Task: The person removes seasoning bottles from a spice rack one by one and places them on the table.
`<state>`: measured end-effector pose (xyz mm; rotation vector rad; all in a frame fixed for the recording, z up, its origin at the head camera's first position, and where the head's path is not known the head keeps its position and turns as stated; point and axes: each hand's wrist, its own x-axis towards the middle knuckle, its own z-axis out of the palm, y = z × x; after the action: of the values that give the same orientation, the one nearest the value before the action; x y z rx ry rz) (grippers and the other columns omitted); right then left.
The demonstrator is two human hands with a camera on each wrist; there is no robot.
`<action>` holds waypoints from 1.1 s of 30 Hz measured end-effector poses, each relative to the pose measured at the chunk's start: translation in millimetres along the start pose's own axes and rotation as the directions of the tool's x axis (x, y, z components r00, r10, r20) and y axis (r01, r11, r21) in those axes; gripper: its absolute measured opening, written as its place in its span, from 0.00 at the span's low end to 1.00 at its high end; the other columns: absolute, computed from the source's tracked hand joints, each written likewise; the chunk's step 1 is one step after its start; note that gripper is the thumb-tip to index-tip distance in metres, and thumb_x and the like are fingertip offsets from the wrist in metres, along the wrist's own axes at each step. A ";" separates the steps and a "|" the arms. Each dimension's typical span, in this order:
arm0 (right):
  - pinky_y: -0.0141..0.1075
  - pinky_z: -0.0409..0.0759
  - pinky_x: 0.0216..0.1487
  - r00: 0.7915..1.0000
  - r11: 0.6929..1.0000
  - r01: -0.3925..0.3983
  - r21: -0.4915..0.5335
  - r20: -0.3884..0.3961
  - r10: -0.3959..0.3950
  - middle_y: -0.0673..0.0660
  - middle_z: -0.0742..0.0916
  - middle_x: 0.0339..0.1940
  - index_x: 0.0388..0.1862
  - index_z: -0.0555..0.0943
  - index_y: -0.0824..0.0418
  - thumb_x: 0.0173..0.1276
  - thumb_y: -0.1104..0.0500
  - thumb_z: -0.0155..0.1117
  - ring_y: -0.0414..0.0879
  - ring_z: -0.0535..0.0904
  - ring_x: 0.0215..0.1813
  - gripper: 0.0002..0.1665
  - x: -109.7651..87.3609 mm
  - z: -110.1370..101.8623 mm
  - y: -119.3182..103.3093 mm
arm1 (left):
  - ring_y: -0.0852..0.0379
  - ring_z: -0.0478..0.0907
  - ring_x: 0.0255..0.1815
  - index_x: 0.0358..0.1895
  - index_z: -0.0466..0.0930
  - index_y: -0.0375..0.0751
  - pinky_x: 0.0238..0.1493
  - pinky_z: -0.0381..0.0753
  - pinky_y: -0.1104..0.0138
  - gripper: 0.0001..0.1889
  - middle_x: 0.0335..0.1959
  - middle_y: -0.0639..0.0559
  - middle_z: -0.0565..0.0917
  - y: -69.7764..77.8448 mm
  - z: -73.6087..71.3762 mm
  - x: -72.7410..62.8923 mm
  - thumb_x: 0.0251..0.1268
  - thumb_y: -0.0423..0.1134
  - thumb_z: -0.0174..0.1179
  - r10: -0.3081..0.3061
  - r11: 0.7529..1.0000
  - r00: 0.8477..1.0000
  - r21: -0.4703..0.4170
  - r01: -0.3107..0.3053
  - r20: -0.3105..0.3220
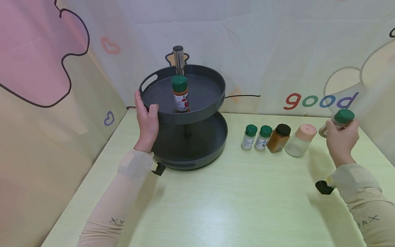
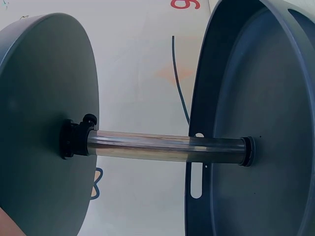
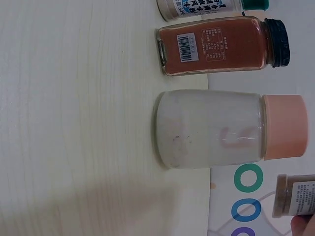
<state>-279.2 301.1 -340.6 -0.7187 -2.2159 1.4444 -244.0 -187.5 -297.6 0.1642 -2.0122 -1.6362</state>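
Note:
My left hand (image 1: 147, 120) holds the left rim of the upper tier of a dark grey two-tier round tray (image 1: 203, 115), thumb over the edge. On that tier, near the front, stands a spice jar (image 1: 181, 97) with a green cap and red-brown contents. At the far right, my right hand (image 1: 343, 142) grips another green-capped spice jar (image 1: 344, 116), tilted and raised off the table. Its base end and label (image 3: 300, 196) show in the right wrist view. The tray's metal post (image 2: 142, 145) fills the middle of the left wrist view; only a sliver of the left hand appears there.
Right of the tray, in a row on the table (image 1: 197, 209), stand two small green-capped shakers (image 1: 248, 139) (image 1: 262, 140), a black-capped jar of orange-brown powder (image 1: 278, 138) and a clear jar with a pink lid (image 1: 300, 140). A printed cloth (image 1: 262, 51) hangs behind.

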 end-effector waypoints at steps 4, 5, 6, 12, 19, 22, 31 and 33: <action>0.35 0.61 0.60 1.000 0.999 -0.015 -0.042 0.017 0.015 0.32 0.67 0.36 0.53 0.60 0.42 0.60 0.49 0.51 0.32 0.63 0.49 0.22 1.2 0.7 5.0 | 0.63 0.37 0.71 0.70 0.34 0.50 0.70 0.40 0.63 0.36 0.71 0.60 0.39 -0.8 -0.4 1.0 0.59 0.40 0.40 0.001 1.000 1.000 0.000 -0.001 0.001; 0.36 0.61 0.58 1.000 0.998 -0.016 -0.060 0.020 0.017 0.32 0.66 0.34 0.53 0.60 0.43 0.60 0.48 0.51 0.32 0.63 0.47 0.22 1.5 1.0 6.5 | 0.64 0.37 0.71 0.70 0.34 0.50 0.70 0.40 0.64 0.36 0.71 0.60 0.39 -1.0 -0.5 1.4 0.59 0.40 0.40 0.002 1.000 1.000 -0.001 -0.002 0.001; 0.36 0.61 0.58 0.999 0.997 -0.020 -0.079 0.029 0.022 0.33 0.66 0.33 0.53 0.60 0.44 0.60 0.48 0.51 0.33 0.63 0.47 0.22 1.6 1.2 7.9 | 0.64 0.37 0.71 0.70 0.34 0.50 0.70 0.40 0.64 0.36 0.71 0.60 0.39 -1.1 -0.6 1.4 0.59 0.40 0.40 0.003 1.000 1.000 0.000 -0.003 0.001; 0.40 0.62 0.59 0.997 0.990 -0.025 -0.138 0.074 0.036 0.35 0.64 0.32 0.56 0.59 0.50 0.61 0.47 0.50 0.42 0.63 0.51 0.25 2.7 4.0 16.7 | 0.64 0.37 0.71 0.70 0.34 0.49 0.70 0.40 0.64 0.36 0.71 0.60 0.39 -1.6 -0.6 1.7 0.59 0.40 0.40 0.003 1.000 1.000 0.000 -0.003 0.001; 0.42 0.62 0.60 0.992 0.982 0.000 -0.188 0.122 0.023 0.41 0.66 0.35 0.58 0.58 0.61 0.61 0.49 0.50 0.48 0.63 0.53 0.30 4.8 8.1 26.9 | 0.64 0.37 0.71 0.70 0.34 0.50 0.70 0.39 0.64 0.36 0.71 0.60 0.39 -1.0 -0.4 1.2 0.59 0.40 0.40 -0.002 1.000 1.000 0.006 0.002 0.001; 0.44 0.63 0.61 0.989 0.977 0.020 -0.213 0.147 0.012 0.44 0.67 0.38 0.60 0.56 0.65 0.62 0.50 0.50 0.50 0.63 0.55 0.32 4.6 9.3 31.1 | 0.64 0.36 0.71 0.70 0.34 0.50 0.70 0.39 0.64 0.36 0.71 0.60 0.39 -0.8 -0.3 1.3 0.59 0.40 0.40 -0.004 1.000 1.000 0.008 0.004 0.002; 0.50 0.65 0.59 0.977 0.968 0.053 -0.245 0.215 0.001 0.54 0.69 0.44 0.61 0.53 0.68 0.63 0.50 0.48 0.56 0.62 0.57 0.34 1.8 10.7 39.0 | 0.64 0.36 0.71 0.70 0.34 0.49 0.70 0.38 0.65 0.36 0.71 0.59 0.39 -1.0 0.0 1.9 0.60 0.39 0.40 0.002 1.000 1.000 0.011 -0.002 0.004; 0.50 0.66 0.58 0.975 0.967 0.051 -0.249 0.224 0.006 0.54 0.68 0.44 0.61 0.53 0.68 0.63 0.50 0.47 0.56 0.62 0.57 0.34 1.8 11.2 39.9 | 0.64 0.36 0.71 0.70 0.34 0.50 0.70 0.38 0.64 0.36 0.71 0.59 0.39 -0.6 -0.1 1.7 0.60 0.39 0.40 0.001 1.000 1.000 0.011 -0.002 0.005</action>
<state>-279.1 307.5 -381.6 -0.6329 -2.6070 1.2994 -245.5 -188.5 -297.6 0.1626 -2.0250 -1.6264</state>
